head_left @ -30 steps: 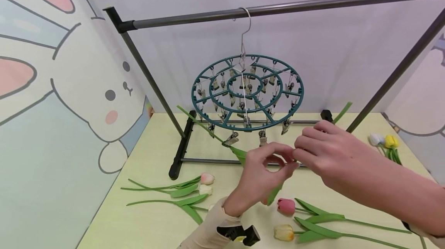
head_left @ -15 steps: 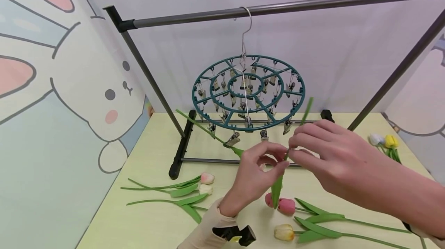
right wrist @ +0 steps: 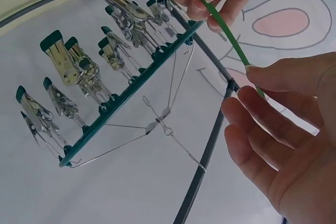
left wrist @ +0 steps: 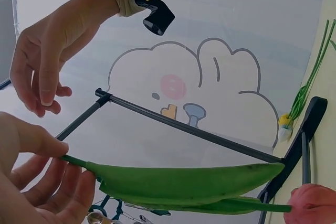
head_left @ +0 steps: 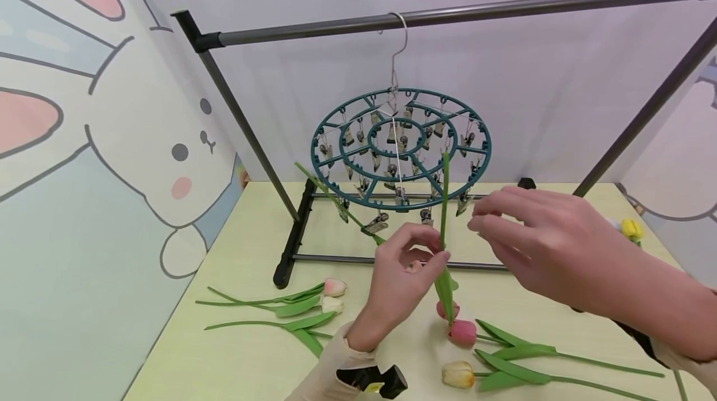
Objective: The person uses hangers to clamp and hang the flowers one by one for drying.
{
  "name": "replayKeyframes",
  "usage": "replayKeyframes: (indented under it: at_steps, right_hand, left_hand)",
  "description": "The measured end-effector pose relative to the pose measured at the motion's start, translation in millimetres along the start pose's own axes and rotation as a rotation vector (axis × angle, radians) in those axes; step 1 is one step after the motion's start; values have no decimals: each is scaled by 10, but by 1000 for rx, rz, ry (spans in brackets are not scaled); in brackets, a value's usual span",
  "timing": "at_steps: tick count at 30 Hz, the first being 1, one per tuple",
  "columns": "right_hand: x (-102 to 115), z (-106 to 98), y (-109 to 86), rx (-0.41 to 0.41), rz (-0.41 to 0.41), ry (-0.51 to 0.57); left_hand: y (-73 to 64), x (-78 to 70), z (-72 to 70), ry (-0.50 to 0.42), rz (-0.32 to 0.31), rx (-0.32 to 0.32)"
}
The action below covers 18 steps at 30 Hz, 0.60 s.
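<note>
My left hand (head_left: 400, 283) pinches the green stem (head_left: 444, 202) of a pink tulip between thumb and fingers. The tulip hangs upside down, its leaves (left wrist: 184, 182) below the hand and its bloom lowest. To its right, my right hand (head_left: 551, 245) is in the air with loosely bent fingers, apart from the stem in the head view. A round green clip hanger (head_left: 401, 208) is behind the hands, with several metal clips. One front clip (head_left: 376, 223) grips another tulip's stem (head_left: 322, 186), which slants up to the left; my left hand hides its lower part.
The hanger hooks over a dark rack bar (head_left: 313, 30). On the table (head_left: 185, 363) lie pale tulips (head_left: 334, 287) at left, a pink tulip (head_left: 463, 332) and a yellowish tulip (head_left: 458, 375) at front right. A yellow tulip (head_left: 632, 228) is farther right.
The held tulip's stem has swung from slanting right to nearly upright and moved left with my left hand. My right hand has let go of the stem and drawn away rightward.
</note>
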State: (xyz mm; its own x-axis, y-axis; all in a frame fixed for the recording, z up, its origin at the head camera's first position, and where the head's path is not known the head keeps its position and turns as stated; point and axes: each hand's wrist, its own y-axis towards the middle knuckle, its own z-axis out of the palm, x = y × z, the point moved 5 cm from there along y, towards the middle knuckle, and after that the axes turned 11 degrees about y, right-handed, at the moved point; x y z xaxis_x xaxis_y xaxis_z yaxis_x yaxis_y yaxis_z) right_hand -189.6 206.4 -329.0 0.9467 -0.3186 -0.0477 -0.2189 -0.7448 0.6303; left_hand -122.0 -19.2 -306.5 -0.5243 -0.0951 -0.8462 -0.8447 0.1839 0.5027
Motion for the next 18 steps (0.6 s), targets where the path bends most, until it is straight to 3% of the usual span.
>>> replayKeyframes:
  at_steps: [3,6,9,18]
  right_hand:
    - [648,-550,809,-23,32,13]
    - [930,-752,1164,-48,59,30]
    - [951,-753,1219,-57,89,34]
    - [783,-545,1116,-36,209,77]
  left_hand:
    - [-5,9,-24,-16,-19,-18]
    - [-11,28,-43,-26,-22,-29]
    - [-16,47,-63,-31,-16,-40]
    - [-31,106,-128,-56,1,-78]
